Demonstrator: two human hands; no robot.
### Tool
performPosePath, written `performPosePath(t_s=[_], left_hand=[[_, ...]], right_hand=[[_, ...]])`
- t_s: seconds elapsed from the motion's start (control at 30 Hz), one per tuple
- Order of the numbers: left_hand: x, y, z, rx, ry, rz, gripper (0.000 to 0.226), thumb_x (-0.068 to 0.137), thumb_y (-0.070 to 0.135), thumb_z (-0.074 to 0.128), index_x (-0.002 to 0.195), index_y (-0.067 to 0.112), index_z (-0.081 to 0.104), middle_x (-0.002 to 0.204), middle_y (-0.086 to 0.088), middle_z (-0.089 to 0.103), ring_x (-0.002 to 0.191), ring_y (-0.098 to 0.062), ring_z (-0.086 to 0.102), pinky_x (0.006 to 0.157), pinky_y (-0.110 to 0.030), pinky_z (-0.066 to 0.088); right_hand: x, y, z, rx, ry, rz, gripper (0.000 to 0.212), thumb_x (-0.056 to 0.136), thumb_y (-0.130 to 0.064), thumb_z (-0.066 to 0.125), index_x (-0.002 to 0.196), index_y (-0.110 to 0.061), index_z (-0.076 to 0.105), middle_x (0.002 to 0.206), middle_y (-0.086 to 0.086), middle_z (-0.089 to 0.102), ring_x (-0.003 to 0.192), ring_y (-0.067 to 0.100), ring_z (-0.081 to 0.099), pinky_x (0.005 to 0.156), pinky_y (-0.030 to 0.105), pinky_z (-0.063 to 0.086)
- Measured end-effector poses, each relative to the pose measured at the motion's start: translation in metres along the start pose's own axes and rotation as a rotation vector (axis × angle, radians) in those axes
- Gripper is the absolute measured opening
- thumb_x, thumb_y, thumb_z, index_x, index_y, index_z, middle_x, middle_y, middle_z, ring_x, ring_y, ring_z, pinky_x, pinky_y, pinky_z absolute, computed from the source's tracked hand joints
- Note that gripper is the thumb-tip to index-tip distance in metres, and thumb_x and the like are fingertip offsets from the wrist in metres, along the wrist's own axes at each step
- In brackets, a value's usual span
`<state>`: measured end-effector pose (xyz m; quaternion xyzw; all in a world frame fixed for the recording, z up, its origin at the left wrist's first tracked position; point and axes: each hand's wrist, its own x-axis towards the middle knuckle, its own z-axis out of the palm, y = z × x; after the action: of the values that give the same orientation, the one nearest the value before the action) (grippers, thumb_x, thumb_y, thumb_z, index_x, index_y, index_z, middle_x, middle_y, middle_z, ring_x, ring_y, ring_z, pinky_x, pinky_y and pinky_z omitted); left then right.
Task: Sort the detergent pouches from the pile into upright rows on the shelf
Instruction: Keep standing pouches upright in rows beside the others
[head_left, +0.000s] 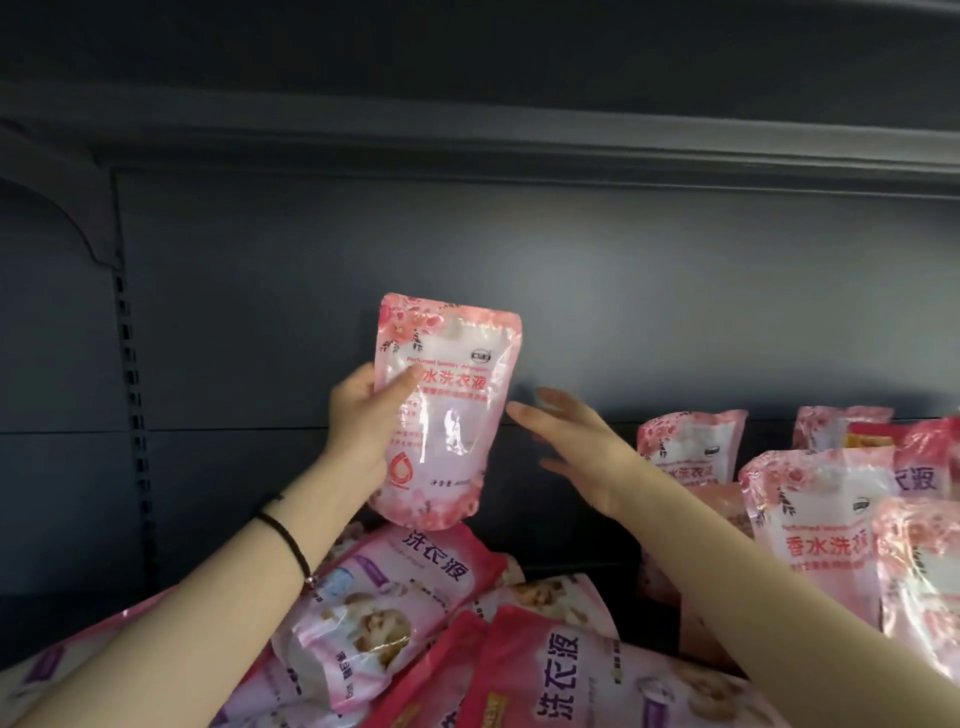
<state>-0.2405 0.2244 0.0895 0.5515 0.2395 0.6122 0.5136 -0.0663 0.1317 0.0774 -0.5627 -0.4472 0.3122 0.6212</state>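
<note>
The left hand (358, 415) grips a glossy pink plastic pouch (447, 415) at mid-frame, thumb curled over its front and fingers behind. The pouch is upright in the air, crinkly and flower-printed, and reads "Perfumed laundry" and "水洗衣液". Just to its right the right hand (571, 447) is spread with straight fingers, holding nothing. A thin black band (288, 540) circles the left wrist. Along the lower frame lies a pile of shiny pink-and-white pouches (395, 592) marked "洗衣液". At the right stand matching upright pink pouches (815, 519), one reading "香水洗", against the dark grey metal shelf (260, 312).
</note>
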Motion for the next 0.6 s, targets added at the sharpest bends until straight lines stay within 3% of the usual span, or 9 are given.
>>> performPosePath(t_s=[0.07, 0.1, 0.17, 0.27, 0.33, 0.4, 0.5, 0.6], left_hand=[[-0.003, -0.002, 0.017, -0.118, -0.061, -0.054, 0.01, 0.085, 0.015, 0.07, 0.095, 0.012, 0.07, 0.091, -0.008, 0.076, 0.084, -0.025, 0.073, 0.073, -0.04, 0.06], [-0.005, -0.005, 0.026, -0.169, -0.091, -0.09, 0.012, 0.085, 0.014, 0.07, 0.097, 0.011, 0.069, 0.093, -0.008, 0.076, 0.084, -0.025, 0.073, 0.07, -0.038, 0.059], [-0.007, -0.015, 0.043, -0.262, -0.146, -0.185, 0.017, 0.085, 0.014, 0.069, 0.101, 0.009, 0.068, 0.095, -0.009, 0.075, 0.085, -0.024, 0.073, 0.065, -0.035, 0.058], [-0.009, -0.039, 0.061, -0.348, -0.191, -0.306, 0.021, 0.084, 0.013, 0.068, 0.104, 0.007, 0.067, 0.096, -0.01, 0.075, 0.085, -0.023, 0.073, 0.061, -0.033, 0.059], [-0.01, -0.058, 0.071, -0.336, -0.211, -0.342, 0.022, 0.084, 0.015, 0.068, 0.105, 0.008, 0.067, 0.097, -0.009, 0.075, 0.085, -0.023, 0.073, 0.066, -0.034, 0.059], [-0.012, -0.077, 0.076, -0.282, -0.237, -0.357, 0.02, 0.087, 0.017, 0.066, 0.106, 0.009, 0.066, 0.097, -0.008, 0.075, 0.088, -0.023, 0.073, 0.072, -0.036, 0.058], [-0.014, -0.098, 0.078, -0.185, -0.294, -0.36, 0.023, 0.091, 0.022, 0.061, 0.112, 0.011, 0.063, 0.102, -0.007, 0.074, 0.095, -0.024, 0.071, 0.082, -0.04, 0.056], [-0.014, -0.106, 0.073, -0.065, -0.354, -0.315, 0.022, 0.094, 0.027, 0.058, 0.114, 0.019, 0.06, 0.104, -0.001, 0.074, 0.094, -0.019, 0.071, 0.077, -0.036, 0.057]], right_hand=[[0.002, 0.0, -0.001, 0.095, -0.099, -0.021, 0.035, 0.089, -0.03, 0.066, 0.122, -0.021, 0.061, 0.12, -0.002, 0.067, 0.112, 0.019, 0.061, 0.094, 0.039, 0.045], [0.002, -0.001, -0.002, 0.155, -0.092, -0.05, 0.021, 0.092, -0.024, 0.063, 0.112, -0.019, 0.065, 0.113, 0.001, 0.071, 0.103, 0.02, 0.066, 0.087, 0.038, 0.05], [0.001, -0.003, -0.008, 0.242, 0.042, -0.089, 0.008, 0.093, -0.013, 0.061, 0.098, -0.015, 0.066, 0.102, 0.006, 0.073, 0.086, 0.022, 0.071, 0.07, 0.036, 0.055], [-0.001, 0.001, -0.018, 0.167, 0.254, -0.069, 0.008, 0.09, -0.003, 0.06, 0.089, -0.011, 0.061, 0.08, 0.003, 0.071, 0.06, 0.015, 0.069, 0.048, 0.026, 0.053], [0.001, 0.01, -0.02, 0.049, 0.364, -0.034, 0.017, 0.09, -0.001, 0.053, 0.077, -0.013, 0.053, 0.067, 0.003, 0.063, 0.048, 0.017, 0.06, 0.046, 0.022, 0.046], [0.005, 0.024, -0.021, -0.073, 0.436, -0.036, 0.024, 0.092, -0.002, 0.046, 0.072, -0.015, 0.043, 0.071, 0.009, 0.054, 0.059, 0.02, 0.05, 0.055, 0.027, 0.04], [0.007, 0.043, -0.023, -0.142, 0.449, -0.06, 0.007, 0.095, -0.009, 0.049, 0.089, -0.013, 0.047, 0.077, 0.002, 0.052, 0.062, 0.013, 0.048, 0.055, 0.022, 0.04], [0.007, 0.051, -0.027, -0.115, 0.414, -0.006, 0.006, 0.095, -0.008, 0.05, 0.095, -0.012, 0.046, 0.076, -0.001, 0.052, 0.061, 0.008, 0.05, 0.051, 0.02, 0.04]])
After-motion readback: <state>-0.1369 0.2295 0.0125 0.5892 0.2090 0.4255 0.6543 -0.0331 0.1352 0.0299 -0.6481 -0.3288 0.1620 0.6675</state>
